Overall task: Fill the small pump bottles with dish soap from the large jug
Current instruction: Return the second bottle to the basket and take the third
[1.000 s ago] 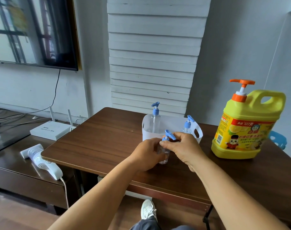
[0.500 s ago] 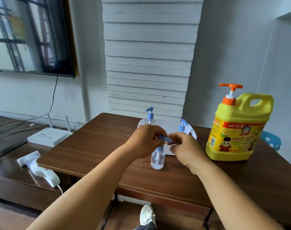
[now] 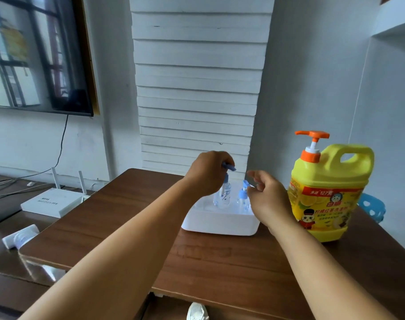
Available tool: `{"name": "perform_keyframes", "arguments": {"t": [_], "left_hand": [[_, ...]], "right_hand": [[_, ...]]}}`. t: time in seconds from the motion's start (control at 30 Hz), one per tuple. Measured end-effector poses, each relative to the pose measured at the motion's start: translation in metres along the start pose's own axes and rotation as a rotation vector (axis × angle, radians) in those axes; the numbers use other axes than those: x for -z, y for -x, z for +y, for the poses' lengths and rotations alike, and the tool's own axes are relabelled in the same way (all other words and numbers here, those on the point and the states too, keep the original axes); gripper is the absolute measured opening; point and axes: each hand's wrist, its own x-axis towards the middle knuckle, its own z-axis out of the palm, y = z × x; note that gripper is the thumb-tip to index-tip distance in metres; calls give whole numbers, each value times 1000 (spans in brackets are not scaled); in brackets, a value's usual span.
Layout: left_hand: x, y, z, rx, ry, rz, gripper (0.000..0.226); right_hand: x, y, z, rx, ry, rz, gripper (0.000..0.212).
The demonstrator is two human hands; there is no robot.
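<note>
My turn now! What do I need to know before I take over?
Left hand: grips the blue pump top of a small bottle, holding it over the white basket.
Right hand: fingers loosely curled, holding nothing, beside a second small bottle in the basket.
Yellow soap jug: upright on the table, right of the basket, untouched.
Done: cannot tell which bottles hold soap.
Left: set this bottle down, fill the others.

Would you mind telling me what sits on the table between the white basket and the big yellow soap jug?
In the head view, only the right hand and its wrist cross the gap between the white basket and the yellow jug; the table there otherwise looks bare.
</note>
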Motion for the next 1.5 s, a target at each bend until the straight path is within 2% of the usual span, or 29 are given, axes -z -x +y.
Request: {"name": "perform_keyframes", "arguments": {"t": [0.17,0.33,0.47,0.53,0.6,0.7,0.83,0.93,1.0,1.1,1.17,1.27,1.37,1.5], "left_hand": [[-25,-5,-26,74,-114,-99,33],[-34,-4,-38,84,-184,-148,29],[-31,-3,-37,83,-177,-156,44],[-28,-2,-33,82,-154,-157,58],[-26,-1,-27,73,-100,-115,62],[-24,0,-16,42,-6,-42,49],[-19,2,3,-2,108,-6,31],[-16,5,17,-34,171,34,19],[-14,8,23,-33,226,74,17],[-9,16,29,6,301,98,19],[-5,23,31,24,301,81,19],[-7,32,32,77,291,104,20],[-11,41,34,169,295,166,36],[-2,51,37,161,531,-33,48]], "right_hand": [[-3,-13,4,60,256,-28,41],[-12,-27,9,-27,376,-54,37],[-18,-33,13,-69,320,-30,26],[-19,-34,13,-59,303,16,21],[-17,-34,10,-40,250,67,21],[-7,-33,-3,35,113,137,16],[13,-23,-29,229,-14,229,16],[24,-14,-40,295,-113,214,20],[29,-10,-41,236,-157,127,31],[30,-2,-33,78,-173,-99,46],[29,6,-26,55,-165,-195,37],[24,18,-20,68,-119,-145,22],[16,29,-21,49,-55,-116,31],[22,31,-21,-34,-39,-59,27]]}}
